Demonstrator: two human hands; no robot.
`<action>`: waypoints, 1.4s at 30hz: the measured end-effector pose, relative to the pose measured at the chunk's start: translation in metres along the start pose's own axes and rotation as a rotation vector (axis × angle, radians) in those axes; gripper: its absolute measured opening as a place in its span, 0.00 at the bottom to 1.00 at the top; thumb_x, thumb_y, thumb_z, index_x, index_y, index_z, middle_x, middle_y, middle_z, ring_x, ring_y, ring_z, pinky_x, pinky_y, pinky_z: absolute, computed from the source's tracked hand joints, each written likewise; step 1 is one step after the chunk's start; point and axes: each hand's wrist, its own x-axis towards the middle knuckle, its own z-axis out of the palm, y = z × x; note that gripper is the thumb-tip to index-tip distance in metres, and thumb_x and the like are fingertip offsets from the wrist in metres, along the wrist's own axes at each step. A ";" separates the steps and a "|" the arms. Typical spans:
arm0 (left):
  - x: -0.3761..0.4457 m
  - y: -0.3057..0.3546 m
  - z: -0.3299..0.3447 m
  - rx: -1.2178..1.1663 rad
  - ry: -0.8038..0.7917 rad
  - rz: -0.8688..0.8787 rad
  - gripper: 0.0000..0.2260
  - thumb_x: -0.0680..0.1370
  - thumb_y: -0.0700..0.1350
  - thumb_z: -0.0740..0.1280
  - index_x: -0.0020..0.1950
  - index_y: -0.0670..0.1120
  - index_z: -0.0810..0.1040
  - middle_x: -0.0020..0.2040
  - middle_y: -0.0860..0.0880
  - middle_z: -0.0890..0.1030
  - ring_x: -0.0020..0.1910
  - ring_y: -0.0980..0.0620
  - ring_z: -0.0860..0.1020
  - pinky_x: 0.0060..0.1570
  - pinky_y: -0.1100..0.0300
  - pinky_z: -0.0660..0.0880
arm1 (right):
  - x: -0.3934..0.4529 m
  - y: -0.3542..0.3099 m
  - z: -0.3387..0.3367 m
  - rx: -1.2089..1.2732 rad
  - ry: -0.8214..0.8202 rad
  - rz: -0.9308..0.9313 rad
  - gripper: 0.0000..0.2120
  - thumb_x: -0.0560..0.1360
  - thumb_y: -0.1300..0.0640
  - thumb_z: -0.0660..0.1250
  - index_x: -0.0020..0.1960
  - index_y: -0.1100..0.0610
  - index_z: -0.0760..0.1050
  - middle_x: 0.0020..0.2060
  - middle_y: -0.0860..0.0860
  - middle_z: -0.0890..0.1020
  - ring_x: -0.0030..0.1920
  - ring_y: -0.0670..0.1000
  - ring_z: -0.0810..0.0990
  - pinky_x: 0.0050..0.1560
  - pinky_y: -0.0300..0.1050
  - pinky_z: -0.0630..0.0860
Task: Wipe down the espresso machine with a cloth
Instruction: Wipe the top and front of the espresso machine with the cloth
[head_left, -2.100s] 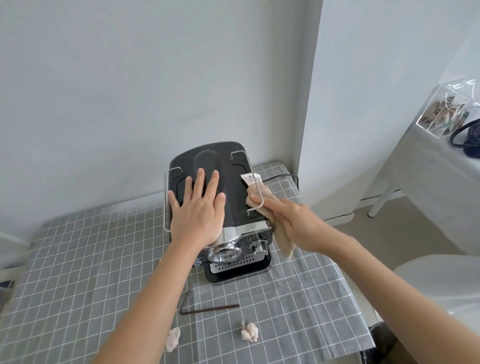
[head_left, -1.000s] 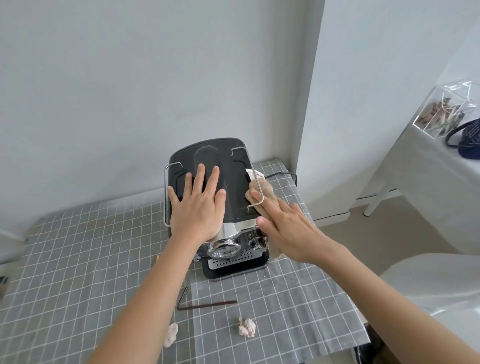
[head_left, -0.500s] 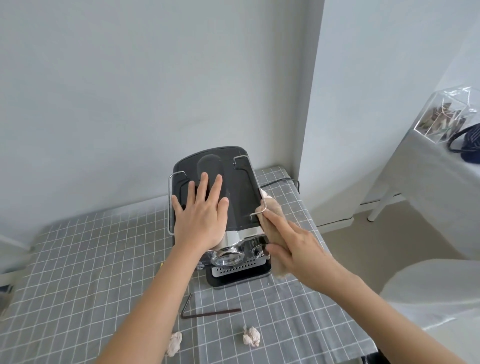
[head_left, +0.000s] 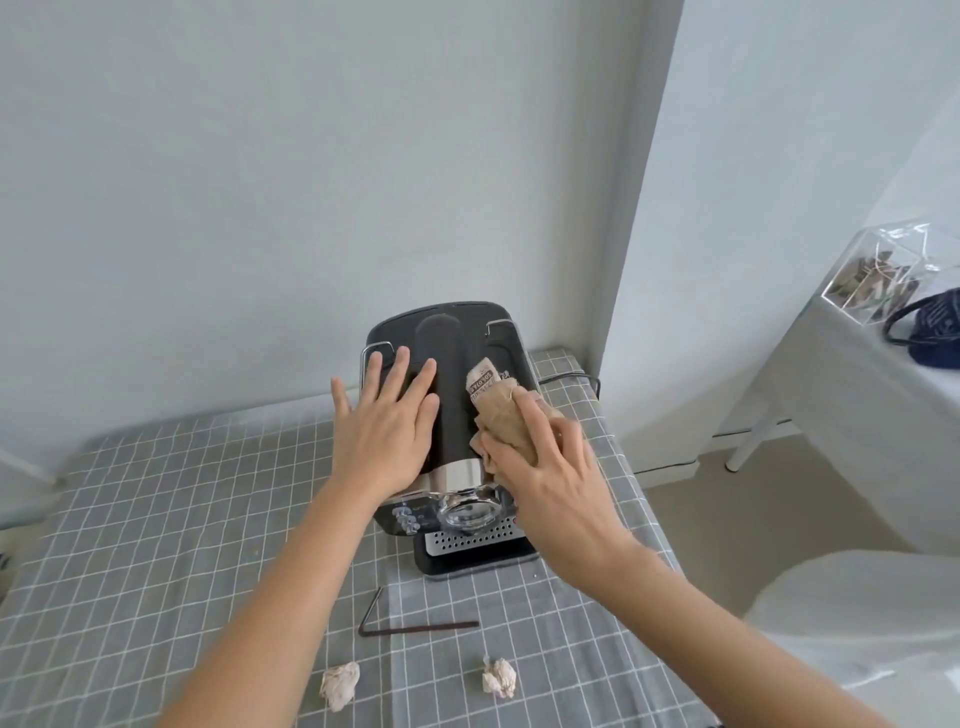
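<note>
A black espresso machine (head_left: 452, 364) with a chrome front and drip tray stands on the grey checked tablecloth (head_left: 156, 519) near the wall. My left hand (head_left: 387, 423) lies flat, fingers spread, on the left part of its top. My right hand (head_left: 550, 478) presses a beige cloth (head_left: 501, 410) with a white label onto the right part of the top, fingers laid over the cloth and thumb tucked under its near edge.
A dark L-shaped hex key (head_left: 410, 626) and two crumpled paper balls (head_left: 340, 686) (head_left: 500, 678) lie in front of the machine. Its power cord (head_left: 571, 376) runs off to the right. A second table (head_left: 857, 415) with a clear box stands at right.
My right hand has brought the cloth up from the machine's right side onto its top. My left hand has stayed flat on the top, shifted slightly left.
</note>
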 end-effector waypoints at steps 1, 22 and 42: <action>0.001 -0.001 0.001 -0.006 0.005 -0.004 0.23 0.82 0.57 0.41 0.77 0.58 0.52 0.79 0.52 0.50 0.78 0.46 0.45 0.71 0.35 0.44 | -0.006 0.002 0.003 -0.015 -0.006 -0.010 0.29 0.67 0.65 0.71 0.64 0.46 0.75 0.75 0.58 0.64 0.61 0.59 0.66 0.57 0.56 0.77; 0.000 0.000 0.001 -0.034 -0.071 -0.009 0.24 0.82 0.57 0.40 0.78 0.56 0.45 0.79 0.53 0.49 0.78 0.47 0.45 0.72 0.38 0.41 | 0.008 -0.015 -0.008 -0.145 -0.192 -0.003 0.30 0.74 0.58 0.65 0.75 0.51 0.65 0.78 0.53 0.61 0.80 0.57 0.47 0.70 0.68 0.30; 0.007 0.000 0.004 -0.037 -0.041 -0.018 0.29 0.77 0.59 0.31 0.77 0.57 0.44 0.79 0.53 0.50 0.78 0.47 0.47 0.73 0.39 0.44 | 0.215 0.049 0.005 0.181 -0.447 -0.025 0.22 0.85 0.50 0.48 0.76 0.53 0.64 0.77 0.50 0.63 0.78 0.50 0.58 0.73 0.39 0.49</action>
